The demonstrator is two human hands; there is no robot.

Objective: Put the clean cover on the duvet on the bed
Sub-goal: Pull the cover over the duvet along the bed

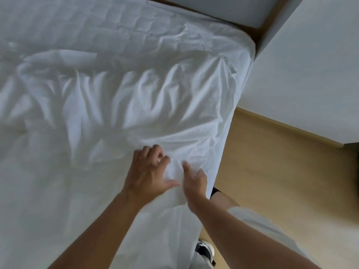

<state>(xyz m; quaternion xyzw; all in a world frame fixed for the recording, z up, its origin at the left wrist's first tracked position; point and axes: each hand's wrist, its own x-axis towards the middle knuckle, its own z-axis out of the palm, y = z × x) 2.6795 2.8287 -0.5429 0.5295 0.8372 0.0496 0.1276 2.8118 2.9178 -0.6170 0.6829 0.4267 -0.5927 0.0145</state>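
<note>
A white duvet cover (136, 98), heavily creased, lies spread over the bed (120, 22), which has a wrinkled white sheet at its far end. The cloth reaches the bed's right edge and hangs down there. My left hand (149, 171) lies on the cloth near that edge, fingers bent and bunching a small fold. My right hand (194, 181) is right beside it, thumb stretched flat on the cloth; its other fingers go over the edge of the cloth and are hidden. I cannot tell the duvet from its cover under the fabric.
Light wooden floor (272, 171) runs along the bed's right side. A white wall corner (310, 65) juts close to the bed's far right end, leaving a narrow gap. My shoe (206, 251) stands by the bed's side, lower middle.
</note>
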